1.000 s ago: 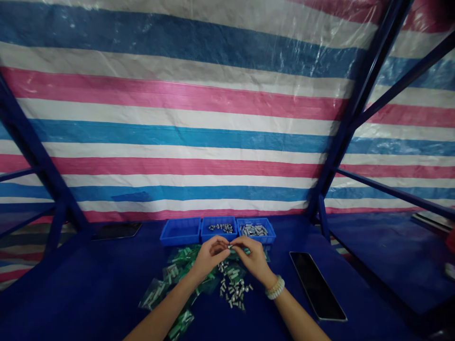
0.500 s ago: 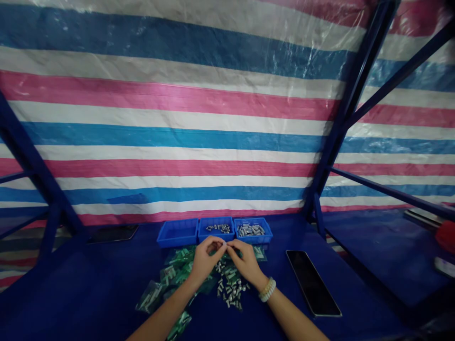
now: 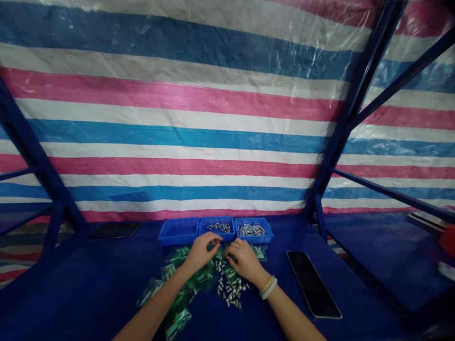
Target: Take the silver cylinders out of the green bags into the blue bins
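Filled bags (image 3: pixel 179 321) lie below the left grip (image 3: pixel 200 249), parted and seemingly empty; screws (image 3: pixel 232 289) sit unbagged below the right grip (image 3: pixel 245 259), curled, contents hidden from me.

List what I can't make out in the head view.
In the head view:
Left grip and right grip: any held piece, hidden by curled fingers.
Loose metal fasteners: whether threaded, too small to tell.
Red object: full shape, cut off by the right edge.
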Available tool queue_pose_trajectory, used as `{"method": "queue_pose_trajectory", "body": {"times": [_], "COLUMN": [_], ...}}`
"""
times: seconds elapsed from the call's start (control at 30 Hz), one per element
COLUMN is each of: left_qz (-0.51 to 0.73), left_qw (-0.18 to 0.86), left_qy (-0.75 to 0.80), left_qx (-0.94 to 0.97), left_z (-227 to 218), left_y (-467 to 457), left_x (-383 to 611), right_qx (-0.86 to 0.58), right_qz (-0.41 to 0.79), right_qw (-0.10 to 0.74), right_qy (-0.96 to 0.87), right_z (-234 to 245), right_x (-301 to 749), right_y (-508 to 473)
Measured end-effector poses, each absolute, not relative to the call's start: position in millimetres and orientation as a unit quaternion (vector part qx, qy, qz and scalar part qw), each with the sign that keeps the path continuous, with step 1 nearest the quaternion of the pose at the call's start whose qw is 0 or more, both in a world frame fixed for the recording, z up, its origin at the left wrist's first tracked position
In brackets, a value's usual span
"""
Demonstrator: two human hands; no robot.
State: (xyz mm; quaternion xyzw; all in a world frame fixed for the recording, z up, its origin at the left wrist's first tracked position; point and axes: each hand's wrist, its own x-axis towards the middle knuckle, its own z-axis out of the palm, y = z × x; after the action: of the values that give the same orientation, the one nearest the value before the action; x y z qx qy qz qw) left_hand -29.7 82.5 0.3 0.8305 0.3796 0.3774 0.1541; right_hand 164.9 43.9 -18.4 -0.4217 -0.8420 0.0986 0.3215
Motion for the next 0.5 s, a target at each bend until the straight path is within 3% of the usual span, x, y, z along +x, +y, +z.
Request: {"method": "queue_pose_trajectory", "body": {"times": [0.17, 0.5], "left_qz": [0.259, 0.250], "left_qw": [0.122, 0.121], "left_qy": [0.374, 0.380], "left_qx": [0.882, 0.882], "left_z": [-5.1, -5.5], "left_y": [66.8, 66.0], "left_x": [-42.2, -45.1], "right_qx": [-0.435, -0.462], "right_qz": [0.048, 0.034], "right_qw": [0.227, 0.200], "right_qy": [-0.870, -0.863], "right_z": [-19.1, -23.3], "right_x": [162.6, 159.1], "right_y": [40.8, 43.0]}}
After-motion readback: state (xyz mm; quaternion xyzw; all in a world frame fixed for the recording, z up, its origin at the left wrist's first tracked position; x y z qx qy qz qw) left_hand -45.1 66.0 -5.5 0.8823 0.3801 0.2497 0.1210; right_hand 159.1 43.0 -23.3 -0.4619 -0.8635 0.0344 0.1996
